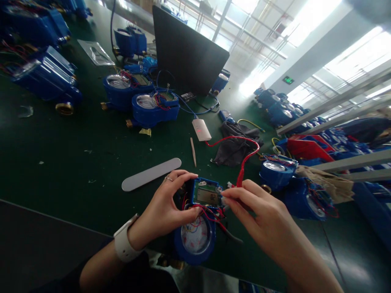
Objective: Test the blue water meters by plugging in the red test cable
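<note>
A blue water meter (195, 252) with a round glass dial is at the near edge of the green table, its electronics box uncovered. Inside the box sits a green circuit board (207, 196) with a grey LCD display, and thin coloured wires (210, 211) spill out below it. My left hand (172, 203) grips this box from the left, fingers on its far edge and thumb on the near one. At the board's right edge, my right hand (253, 205) is pinched; the end of a red cable (242, 167) runs into it, with a small white plug (230, 185) showing beside the fingers.
The red cable leads to a white adapter box (201, 130) with a red light. Tweezers (193, 151), a grey flat strip (151, 174) and a dark cloth (236, 142) lie nearby. More water meters (155, 108) stand around a black screen (189, 53). A metal rack (336, 122) is at right.
</note>
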Demonstrator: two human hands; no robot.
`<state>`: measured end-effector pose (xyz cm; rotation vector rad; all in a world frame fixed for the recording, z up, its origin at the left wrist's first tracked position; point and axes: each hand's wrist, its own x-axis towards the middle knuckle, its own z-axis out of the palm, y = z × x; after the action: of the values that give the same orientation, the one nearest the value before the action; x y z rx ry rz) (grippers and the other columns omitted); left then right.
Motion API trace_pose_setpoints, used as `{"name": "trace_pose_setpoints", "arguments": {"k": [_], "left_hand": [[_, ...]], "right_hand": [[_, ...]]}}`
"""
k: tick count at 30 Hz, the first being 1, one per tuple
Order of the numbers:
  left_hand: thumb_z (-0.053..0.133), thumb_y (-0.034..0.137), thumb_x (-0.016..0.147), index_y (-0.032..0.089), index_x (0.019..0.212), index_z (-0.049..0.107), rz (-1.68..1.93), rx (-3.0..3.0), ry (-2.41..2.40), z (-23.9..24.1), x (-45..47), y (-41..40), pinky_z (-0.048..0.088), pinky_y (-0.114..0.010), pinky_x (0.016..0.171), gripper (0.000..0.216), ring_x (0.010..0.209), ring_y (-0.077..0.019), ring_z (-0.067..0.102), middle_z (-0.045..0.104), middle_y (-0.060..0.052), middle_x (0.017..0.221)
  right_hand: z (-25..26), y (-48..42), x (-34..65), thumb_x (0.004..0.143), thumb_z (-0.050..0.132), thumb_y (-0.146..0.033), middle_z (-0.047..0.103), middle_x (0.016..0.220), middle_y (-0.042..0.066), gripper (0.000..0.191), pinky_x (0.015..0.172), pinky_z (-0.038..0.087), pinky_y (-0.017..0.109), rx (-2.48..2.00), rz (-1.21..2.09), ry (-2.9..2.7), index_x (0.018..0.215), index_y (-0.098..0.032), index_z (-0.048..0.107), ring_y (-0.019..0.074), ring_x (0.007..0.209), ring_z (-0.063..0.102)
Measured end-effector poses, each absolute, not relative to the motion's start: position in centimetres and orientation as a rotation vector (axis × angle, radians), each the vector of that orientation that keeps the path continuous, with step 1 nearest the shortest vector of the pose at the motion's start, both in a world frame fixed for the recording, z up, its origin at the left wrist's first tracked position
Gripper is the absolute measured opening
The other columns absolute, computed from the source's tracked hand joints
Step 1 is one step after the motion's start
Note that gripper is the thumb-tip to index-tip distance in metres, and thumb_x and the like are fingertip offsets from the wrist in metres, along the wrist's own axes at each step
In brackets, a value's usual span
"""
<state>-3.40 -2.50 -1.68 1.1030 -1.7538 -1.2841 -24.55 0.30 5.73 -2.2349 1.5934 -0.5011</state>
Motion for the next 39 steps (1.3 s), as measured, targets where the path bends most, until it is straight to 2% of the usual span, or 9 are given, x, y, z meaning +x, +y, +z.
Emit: {"name": "trace_pose_setpoints", "arguments": {"k": [39], "left_hand": [[0.073,0.024,0.068,0.026,0.119,0.054,-1.232,1.104,-1.772,-2.0,-3.2,-2.7,0.037,-0.041,0.105,0.054,0.121,-0.0231,0.047,0.052,-0.004,0.124]], "right_hand": [[4.8,0.2,-23.9,0.09,0.053,-0.016,0.055,0.077,0.002,0.014,0.06,0.048,0.022,-2.262,-0.525,1.591,0.088,-0.018,0.066,0.0125,0.066,0.059]]}}
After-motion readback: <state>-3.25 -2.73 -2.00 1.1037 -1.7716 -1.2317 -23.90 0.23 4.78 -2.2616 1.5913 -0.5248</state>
